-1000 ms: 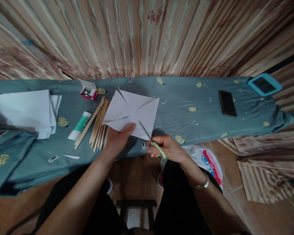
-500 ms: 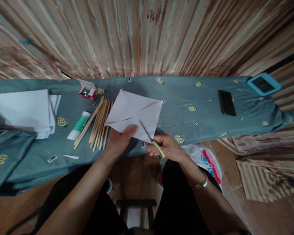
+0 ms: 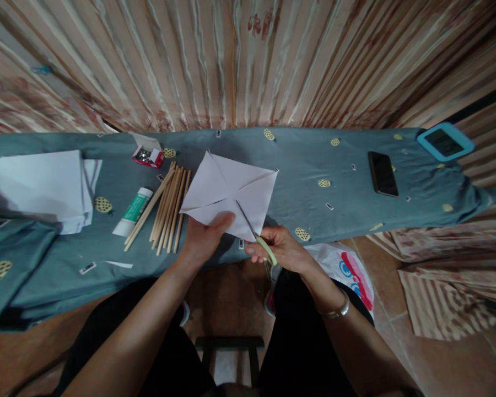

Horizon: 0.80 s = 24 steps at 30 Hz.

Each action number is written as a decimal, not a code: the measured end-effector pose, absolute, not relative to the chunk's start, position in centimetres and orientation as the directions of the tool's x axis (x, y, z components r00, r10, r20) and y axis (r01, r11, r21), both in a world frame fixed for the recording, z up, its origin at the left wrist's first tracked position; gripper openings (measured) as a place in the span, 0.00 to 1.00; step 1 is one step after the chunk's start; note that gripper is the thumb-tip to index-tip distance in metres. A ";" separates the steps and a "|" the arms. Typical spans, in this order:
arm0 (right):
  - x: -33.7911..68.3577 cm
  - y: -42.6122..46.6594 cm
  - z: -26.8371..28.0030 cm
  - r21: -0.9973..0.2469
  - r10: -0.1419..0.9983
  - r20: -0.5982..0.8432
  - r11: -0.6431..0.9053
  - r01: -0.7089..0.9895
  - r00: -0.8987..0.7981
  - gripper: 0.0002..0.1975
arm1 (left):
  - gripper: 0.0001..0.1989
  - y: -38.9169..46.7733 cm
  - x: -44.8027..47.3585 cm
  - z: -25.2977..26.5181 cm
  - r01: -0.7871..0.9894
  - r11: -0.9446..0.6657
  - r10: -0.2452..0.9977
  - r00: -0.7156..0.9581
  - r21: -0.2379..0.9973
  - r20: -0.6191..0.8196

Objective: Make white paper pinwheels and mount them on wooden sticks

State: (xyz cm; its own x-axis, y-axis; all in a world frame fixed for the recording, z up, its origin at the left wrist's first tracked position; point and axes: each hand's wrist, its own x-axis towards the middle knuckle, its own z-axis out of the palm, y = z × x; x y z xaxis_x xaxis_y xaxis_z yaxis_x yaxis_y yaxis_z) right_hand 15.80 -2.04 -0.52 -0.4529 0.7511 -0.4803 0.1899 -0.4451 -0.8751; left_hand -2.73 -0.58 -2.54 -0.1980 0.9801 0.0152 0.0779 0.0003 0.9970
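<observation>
A white square sheet of paper point(image 3: 248, 184) has slits running from its corners toward the middle. My left hand point(image 3: 206, 234) grips its near left edge, thumb on top and the other fingers hidden beneath. In my right hand point(image 3: 283, 248) are scissors point(image 3: 267, 250) with pale green handles. Their blades lie along the near right corner of the sheet, the tip close to its centre. Just left of the paper, several thin wooden sticks point(image 3: 167, 212) lie side by side on the cloth.
A green and white glue stick point(image 3: 135, 209) and a small red box of metal pins point(image 3: 149, 155) lie left of the sticks. Farther left is a paper stack point(image 3: 33, 182). A phone point(image 3: 382, 173) and blue digital timer point(image 3: 445, 141) rest on the patterned cloth point(image 3: 297, 193) at right.
The paper has shifted very slightly to the right in my left hand. The scissors stay at the near corner, almost unmoved.
</observation>
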 end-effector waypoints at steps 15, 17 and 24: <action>15.7 -2.1 -0.6 -0.874 0.753 -0.484 -0.441 0.204 -0.446 0.22 | 0.22 -0.6 -2.8 -2.5 0.067 -0.014 0.976 -0.214 0.998 0.028; 15.7 -2.1 -0.6 -0.878 0.756 -0.478 -0.431 0.209 -0.448 0.22 | 0.21 -0.6 -2.8 -2.6 0.076 -0.018 0.978 -0.204 0.997 0.033; 15.7 -2.1 -0.6 -0.877 0.757 -0.479 -0.435 0.205 -0.444 0.21 | 0.22 -0.6 -2.9 -2.6 0.089 -0.004 0.981 -0.192 0.996 0.021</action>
State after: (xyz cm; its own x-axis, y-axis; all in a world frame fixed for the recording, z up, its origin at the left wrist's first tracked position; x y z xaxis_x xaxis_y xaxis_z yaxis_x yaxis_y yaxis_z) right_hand 15.71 -2.09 -0.60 -0.4439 0.7571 -0.4793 0.2050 -0.4349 -0.8768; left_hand -2.86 -0.57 -2.59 -0.1919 0.9812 0.0211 0.0894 -0.0039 0.9960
